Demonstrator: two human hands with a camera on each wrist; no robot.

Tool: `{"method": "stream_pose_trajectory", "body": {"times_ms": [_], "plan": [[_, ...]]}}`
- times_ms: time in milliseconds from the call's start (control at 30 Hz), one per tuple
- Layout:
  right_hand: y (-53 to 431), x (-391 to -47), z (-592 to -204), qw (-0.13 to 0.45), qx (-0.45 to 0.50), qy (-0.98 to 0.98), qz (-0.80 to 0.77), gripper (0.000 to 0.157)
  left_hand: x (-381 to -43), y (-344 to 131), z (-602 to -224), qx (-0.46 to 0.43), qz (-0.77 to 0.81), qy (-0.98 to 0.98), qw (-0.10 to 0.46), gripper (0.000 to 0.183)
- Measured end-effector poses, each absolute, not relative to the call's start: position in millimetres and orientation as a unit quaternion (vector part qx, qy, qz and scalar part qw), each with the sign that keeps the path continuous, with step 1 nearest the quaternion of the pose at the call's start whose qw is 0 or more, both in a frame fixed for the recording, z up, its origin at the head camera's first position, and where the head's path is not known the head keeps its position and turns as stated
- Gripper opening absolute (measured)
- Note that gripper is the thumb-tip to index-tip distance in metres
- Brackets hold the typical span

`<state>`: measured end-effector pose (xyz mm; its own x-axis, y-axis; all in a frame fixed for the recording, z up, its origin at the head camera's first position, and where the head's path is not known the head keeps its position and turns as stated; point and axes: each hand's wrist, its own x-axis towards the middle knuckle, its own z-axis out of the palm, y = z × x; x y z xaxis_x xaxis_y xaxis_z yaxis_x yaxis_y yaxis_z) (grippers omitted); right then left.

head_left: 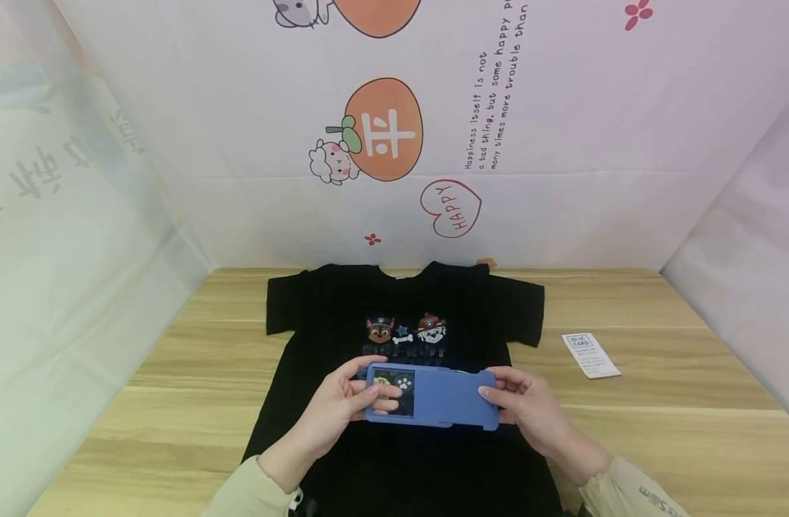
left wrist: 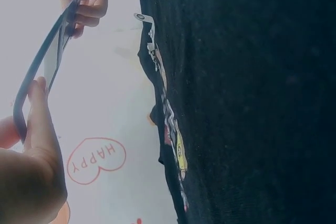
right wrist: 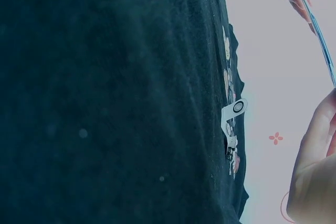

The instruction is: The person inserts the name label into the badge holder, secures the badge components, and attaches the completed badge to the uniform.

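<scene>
Both hands hold a blue card holder level above a black T-shirt with cartoon dogs printed on its chest. An opening at the holder's left end shows the shirt and some fingers behind it. My left hand grips that end, thumb in front and fingers behind. At the right end my right hand pinches the holder between thumb and fingers. The left wrist view shows the holder edge-on. A badge clip with a snap strap lies on the shirt, mostly hidden behind the holder in the head view.
A white ID/IC card lies on the wooden table to the right of the shirt. Behind the table hangs a white printed curtain, with more white cloth at the sides.
</scene>
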<state>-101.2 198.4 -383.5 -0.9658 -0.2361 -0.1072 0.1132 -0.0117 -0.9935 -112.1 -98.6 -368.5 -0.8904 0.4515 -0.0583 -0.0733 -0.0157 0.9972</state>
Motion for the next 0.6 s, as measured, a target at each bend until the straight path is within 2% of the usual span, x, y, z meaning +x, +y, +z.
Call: {"method": "stream_pose_trajectory", "body": {"times_ms": [600], "plan": [[200.4,-103.5,-380.5,0.119,-0.027,0.700,-0.704,0.015,-113.3,-102.9,-368.8,0.126,0.697,0.683,0.179,0.047]]}}
